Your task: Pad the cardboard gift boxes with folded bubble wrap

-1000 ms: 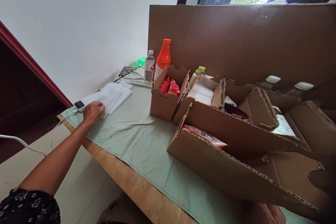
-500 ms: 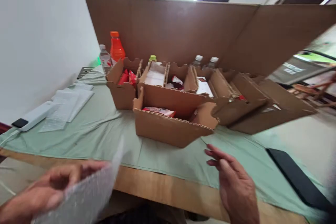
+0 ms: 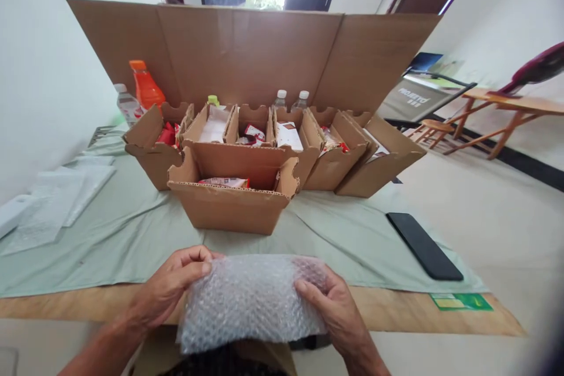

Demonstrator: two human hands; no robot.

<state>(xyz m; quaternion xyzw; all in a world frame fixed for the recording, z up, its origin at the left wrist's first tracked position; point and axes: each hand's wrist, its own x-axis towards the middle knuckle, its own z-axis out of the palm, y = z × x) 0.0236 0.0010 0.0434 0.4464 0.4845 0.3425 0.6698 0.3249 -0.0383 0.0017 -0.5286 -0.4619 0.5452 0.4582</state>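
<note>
A sheet of clear bubble wrap [image 3: 251,299] is held between both my hands just in front of the table's near edge. My left hand [image 3: 170,285] pinches its upper left corner. My right hand [image 3: 335,311] grips its right side, thumb on top. Straight ahead on the green cloth [image 3: 132,235] stands an open cardboard box [image 3: 229,202] with a packet inside. Behind it runs a row of several open cardboard boxes [image 3: 286,141] holding red and white packets.
A stack of bubble wrap sheets [image 3: 57,200] lies at the left. A black phone [image 3: 423,245] lies at the right on the cloth. An orange bottle [image 3: 144,87] and water bottles [image 3: 291,98] stand by a tall cardboard screen [image 3: 247,53]. Wooden furniture [image 3: 497,111] stands at the far right.
My left hand took a bubble wrap sheet from the stack at the left and brought it in front of me. My right hand closed on its other side. The view swung right.
</note>
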